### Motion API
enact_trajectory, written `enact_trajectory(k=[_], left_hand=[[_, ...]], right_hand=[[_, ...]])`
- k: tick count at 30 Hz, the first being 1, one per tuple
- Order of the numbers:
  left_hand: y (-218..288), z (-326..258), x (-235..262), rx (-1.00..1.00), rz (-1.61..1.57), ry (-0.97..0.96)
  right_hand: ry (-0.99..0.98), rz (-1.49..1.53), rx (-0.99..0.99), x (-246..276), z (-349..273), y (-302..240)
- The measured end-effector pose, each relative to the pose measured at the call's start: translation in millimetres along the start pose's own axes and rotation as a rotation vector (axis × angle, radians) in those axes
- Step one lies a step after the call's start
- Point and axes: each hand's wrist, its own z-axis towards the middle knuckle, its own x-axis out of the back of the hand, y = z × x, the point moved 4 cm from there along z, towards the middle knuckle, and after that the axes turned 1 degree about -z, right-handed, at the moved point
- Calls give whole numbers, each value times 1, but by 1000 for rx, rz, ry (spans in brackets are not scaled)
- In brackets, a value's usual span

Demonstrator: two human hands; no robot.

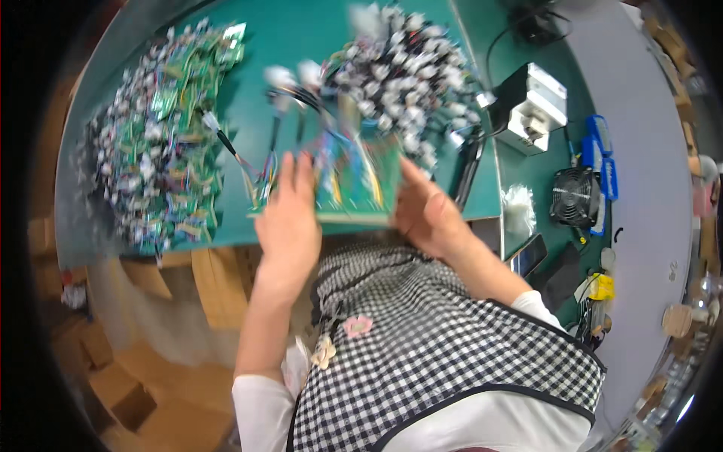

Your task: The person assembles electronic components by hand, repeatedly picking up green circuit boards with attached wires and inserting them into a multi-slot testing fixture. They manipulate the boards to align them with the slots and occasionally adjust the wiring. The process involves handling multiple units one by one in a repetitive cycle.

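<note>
A green circuit board (358,205) is in front of me near the table's front edge, tilted and smeared by motion. Coloured wires rise from it, and black-sleeved leads end in white plug connectors (280,77). My left hand (290,222) is on the board's left part, its fingers stretched up along the wires and the thumb low at the edge. At the right end, my right hand (428,211) grips the board's edge, with some of its fingers hidden behind it.
A big heap of wired green boards (162,143) covers the table's left side. Beyond the held board lies a pile of white-plugged cables (410,71). A black-and-silver device (531,109), a fan (575,197), a phone (529,256) and a clear bag (518,211) sit at right. Cardboard boxes (166,392) stand below left.
</note>
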Motion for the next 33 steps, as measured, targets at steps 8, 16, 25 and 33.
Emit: enact_trajectory(k=[8, 16, 25, 33], left_hand=[[-21, 0, -19, -164, -317, -128], [-118, -29, -61, 347, -2044, -19], [-115, -71, -111, 712, -1996, 59], [-125, -57, -88, 741, -1972, 393]], right_hand=[[214, -307, -194, 19, 6, -14], [113, -469, -333, 53, 32, -39], [359, -1536, -66, 76, 58, 5], [-34, -1058, -275, 52, 129, 23]])
